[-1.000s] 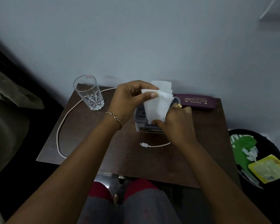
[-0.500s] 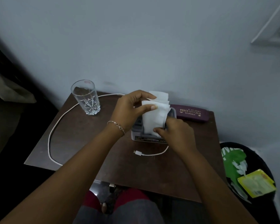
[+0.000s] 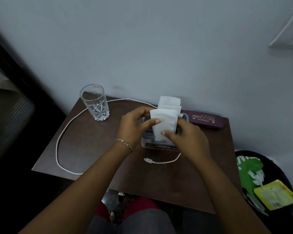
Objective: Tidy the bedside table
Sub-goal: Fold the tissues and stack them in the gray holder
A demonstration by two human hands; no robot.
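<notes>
A stack of white folded tissues (image 3: 167, 122) stands upright in a small grey box (image 3: 146, 144) at the back middle of the dark wooden bedside table (image 3: 91, 149). My left hand (image 3: 134, 125) pinches the tissues from the left, thumb across the front sheet. My right hand (image 3: 189, 139) holds their lower right side, thumb on the front. A white charging cable (image 3: 61, 137) loops over the table's left half, and its plug (image 3: 148, 160) lies in front of the box. An empty cut glass (image 3: 95, 102) stands at the back left. A maroon spectacle case (image 3: 205, 119) lies at the back right.
A black waste bin (image 3: 277, 168) beside the table's right edge holds green and yellow wrappers. The wall runs directly behind the table. A dark bed frame and bedding are at the left. My knees are under the table's front edge.
My hands have slid lower on the tissues, which now sit deeper in the grey box. The camera has tilted up slightly.
</notes>
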